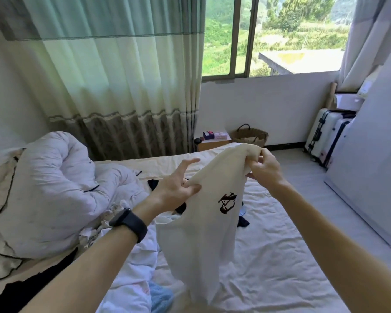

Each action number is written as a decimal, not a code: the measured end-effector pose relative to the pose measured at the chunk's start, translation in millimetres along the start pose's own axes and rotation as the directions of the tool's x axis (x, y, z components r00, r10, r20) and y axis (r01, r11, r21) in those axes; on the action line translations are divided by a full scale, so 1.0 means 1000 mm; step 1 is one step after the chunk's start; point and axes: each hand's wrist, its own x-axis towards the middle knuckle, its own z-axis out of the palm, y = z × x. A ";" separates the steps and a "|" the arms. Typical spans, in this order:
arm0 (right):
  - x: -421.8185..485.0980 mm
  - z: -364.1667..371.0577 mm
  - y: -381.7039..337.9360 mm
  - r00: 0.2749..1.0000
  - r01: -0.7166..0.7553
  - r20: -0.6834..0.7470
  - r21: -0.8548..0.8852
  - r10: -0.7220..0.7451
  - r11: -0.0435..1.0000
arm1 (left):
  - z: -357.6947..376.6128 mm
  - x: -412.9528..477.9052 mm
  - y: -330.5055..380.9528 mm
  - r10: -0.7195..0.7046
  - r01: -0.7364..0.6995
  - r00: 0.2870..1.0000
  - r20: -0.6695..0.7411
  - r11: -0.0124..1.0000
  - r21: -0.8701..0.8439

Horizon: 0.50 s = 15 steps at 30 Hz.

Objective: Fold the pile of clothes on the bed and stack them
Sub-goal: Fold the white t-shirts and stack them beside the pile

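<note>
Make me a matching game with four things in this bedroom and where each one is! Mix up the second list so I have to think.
Things
1. cream shirt
2. white quilt
3. woven basket
4. black band

Places
a. below the window
b. strapped round a wrist
c. held up in the air
d. bunched up on the left of the bed

Pairs: 1-c, 2-d, 3-a, 4-b
</note>
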 end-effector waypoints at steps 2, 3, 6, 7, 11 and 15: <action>-0.011 0.011 -0.001 0.975 -0.070 0.209 -0.005 0.070 0.998 | 0.005 0.003 0.015 0.050 -0.048 0.999 0.021 0.997 -0.063; -0.019 0.019 -0.002 0.957 -0.079 0.272 -0.094 0.102 0.992 | 0.008 0.006 0.023 0.066 -0.067 0.998 -0.017 0.995 -0.076; -0.056 0.045 -0.001 0.978 -0.059 0.194 -0.127 0.083 0.990 | 0.013 0.023 0.047 -0.058 -0.005 0.975 -0.216 0.960 -0.280; -0.071 0.053 0.001 0.987 -0.059 0.146 -0.038 0.064 0.998 | 0.013 0.030 0.053 -0.129 0.033 0.960 -0.247 0.932 -0.360; -0.118 0.075 0.007 0.999 0.014 0.047 0.047 -0.016 0.999 | 0.008 0.051 0.077 -0.221 0.062 0.933 -0.285 0.877 -0.477; -0.136 0.085 -0.007 0.949 0.228 -0.187 -0.149 -0.254 0.962 | -0.001 0.058 0.098 -0.144 0.053 0.930 -0.338 0.963 -0.265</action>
